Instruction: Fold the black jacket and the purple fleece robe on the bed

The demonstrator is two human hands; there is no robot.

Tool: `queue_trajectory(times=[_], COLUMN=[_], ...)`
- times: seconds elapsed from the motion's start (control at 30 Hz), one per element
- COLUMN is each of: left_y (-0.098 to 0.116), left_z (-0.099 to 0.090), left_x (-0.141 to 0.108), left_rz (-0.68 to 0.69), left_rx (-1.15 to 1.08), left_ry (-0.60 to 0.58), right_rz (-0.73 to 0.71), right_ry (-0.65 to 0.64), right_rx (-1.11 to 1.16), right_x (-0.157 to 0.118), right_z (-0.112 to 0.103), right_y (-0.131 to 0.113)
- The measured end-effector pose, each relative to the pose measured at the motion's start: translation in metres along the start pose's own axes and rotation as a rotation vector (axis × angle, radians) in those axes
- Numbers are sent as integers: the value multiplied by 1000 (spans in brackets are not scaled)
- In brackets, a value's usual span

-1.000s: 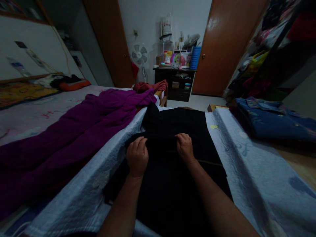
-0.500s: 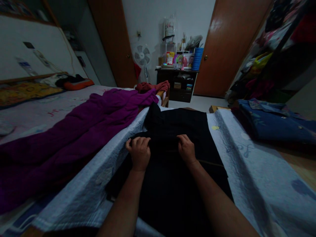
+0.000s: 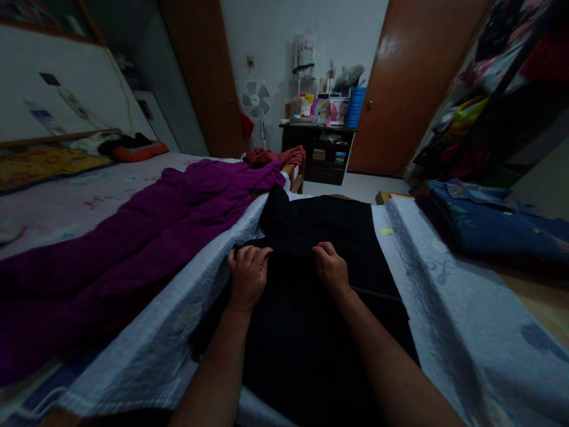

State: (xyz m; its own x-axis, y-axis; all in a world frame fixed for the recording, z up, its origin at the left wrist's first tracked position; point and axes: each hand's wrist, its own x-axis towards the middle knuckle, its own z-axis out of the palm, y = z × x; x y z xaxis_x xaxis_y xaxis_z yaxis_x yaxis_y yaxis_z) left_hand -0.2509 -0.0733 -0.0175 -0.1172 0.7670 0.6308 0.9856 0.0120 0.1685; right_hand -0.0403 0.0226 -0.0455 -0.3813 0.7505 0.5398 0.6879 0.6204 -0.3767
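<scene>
A black garment (image 3: 306, 332) lies spread over a pale blue patterned bed cover (image 3: 444, 284). My left hand (image 3: 249, 270) has its fingers closed on a raised fold of the black cloth, left of the middle. To its right, my right hand (image 3: 331, 267) pinches the same fold between thumb and fingers. Between the two hands the cloth is held up in a band. Dark fabric makes its edges and inner folds hard to tell apart.
On the left, a purple blanket (image 3: 178, 213) lies on another bed. Folded denim clothing (image 3: 498, 219) sits at the right. Farther off stand a fan (image 3: 258, 101), a dark cabinet (image 3: 317, 151) with items on top, and brown doors (image 3: 413, 77).
My right hand has moved slightly left, closer to my left hand, still gripping the cloth. My left hand has barely shifted.
</scene>
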Motion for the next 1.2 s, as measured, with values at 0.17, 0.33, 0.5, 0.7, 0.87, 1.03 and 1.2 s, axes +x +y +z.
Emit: queue_trajectory(times=[0.17,0.33,0.5,0.7,0.87,1.03,1.2], left_y=[-5,-5,-8,-8,-1,-7,-17], left_z=[-11,-14,-24,-36,-45,-56,-36], left_x=[-5,-19,-11,5,-1,-1,33], left_rz=[83,121,185,245,274,248,55], left_rx=[81,158,102,56,33,-122,-139], left_ry=[-126,-169,-183,-173,-223,-465,-473], right_rz=[37,102,255,762,1141,1258,1348], right_ry=[-25,-131,-110,-79,-350,-256,-210], right_rx=[67,100,246,875,1531,1601,1574], right_x=[0,3,3,-17,-21,-17,-25], right_z=[1,-2,-13,-20,-3,11,18], right_y=[1,-5,-19,-73,-108,-113,-116])
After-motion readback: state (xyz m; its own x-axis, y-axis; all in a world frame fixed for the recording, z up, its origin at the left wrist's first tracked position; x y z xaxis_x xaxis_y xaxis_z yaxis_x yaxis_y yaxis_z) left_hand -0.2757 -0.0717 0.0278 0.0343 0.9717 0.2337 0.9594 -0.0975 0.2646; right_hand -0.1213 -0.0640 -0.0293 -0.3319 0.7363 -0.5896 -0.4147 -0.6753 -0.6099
